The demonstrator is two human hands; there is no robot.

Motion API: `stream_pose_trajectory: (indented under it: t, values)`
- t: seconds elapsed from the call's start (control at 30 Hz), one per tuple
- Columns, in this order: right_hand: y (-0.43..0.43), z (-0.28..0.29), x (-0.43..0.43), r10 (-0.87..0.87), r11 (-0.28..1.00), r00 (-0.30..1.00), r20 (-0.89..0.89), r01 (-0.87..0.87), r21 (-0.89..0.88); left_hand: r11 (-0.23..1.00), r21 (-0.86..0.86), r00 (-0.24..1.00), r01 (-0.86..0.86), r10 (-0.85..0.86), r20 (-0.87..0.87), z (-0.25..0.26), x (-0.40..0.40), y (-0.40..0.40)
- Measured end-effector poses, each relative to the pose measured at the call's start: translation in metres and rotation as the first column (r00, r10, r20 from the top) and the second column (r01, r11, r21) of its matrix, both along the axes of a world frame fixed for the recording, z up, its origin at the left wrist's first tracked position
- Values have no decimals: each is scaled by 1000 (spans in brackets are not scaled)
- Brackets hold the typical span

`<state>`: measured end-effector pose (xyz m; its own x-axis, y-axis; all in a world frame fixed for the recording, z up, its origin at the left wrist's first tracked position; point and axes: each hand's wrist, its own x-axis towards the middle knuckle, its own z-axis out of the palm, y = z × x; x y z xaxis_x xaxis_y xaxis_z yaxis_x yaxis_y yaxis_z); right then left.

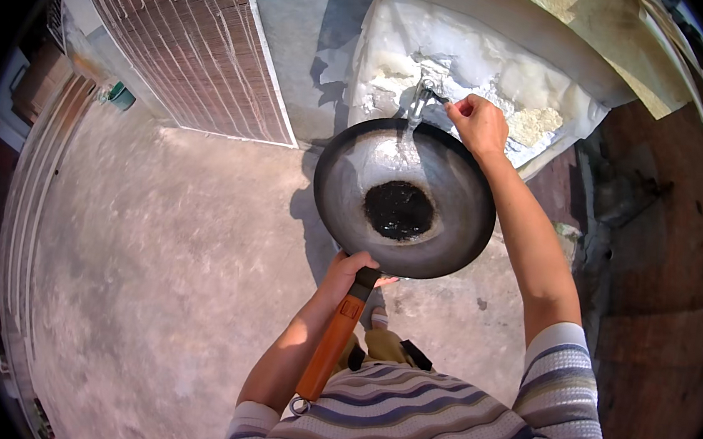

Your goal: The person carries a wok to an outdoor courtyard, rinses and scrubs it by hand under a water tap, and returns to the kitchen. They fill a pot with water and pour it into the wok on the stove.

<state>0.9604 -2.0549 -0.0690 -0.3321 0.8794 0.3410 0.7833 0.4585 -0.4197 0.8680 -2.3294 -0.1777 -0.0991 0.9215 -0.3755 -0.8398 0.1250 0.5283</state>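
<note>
A dark metal wok (459,210) with a wooden handle (331,349) is held beneath a metal water tap (424,94). Water runs from the spout onto the wok's inner wall near its far rim, and a dark patch covers the middle of the bottom. My left hand (353,273) grips the wok at its near rim, beside the base of the handle; part of its fingers is hidden under the pan. Above the far right rim, my right hand (478,123) pinches the tap's small dark lever (440,98) between thumb and fingers.
Behind the tap stands a block wrapped in whitish plastic sheeting (527,72). A reddish-brown slatted screen (185,42) with hanging cords leans at the upper left, near a green bucket (121,96). Concrete ground (168,235) lies below, and a brown surface (658,372) is at the right.
</note>
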Motion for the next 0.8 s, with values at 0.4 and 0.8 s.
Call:
stream_pose_trajectory:
  t: [0.4,0.8]
  values:
    - [0,6,1,29,1000,998,48,-29,8,999,-18,988,26,-29,-151,1,1,0]
    - [1,5,-4,89,993,991,96,-96,68,999,-53,998,8,-11,-57,-20,2,8]
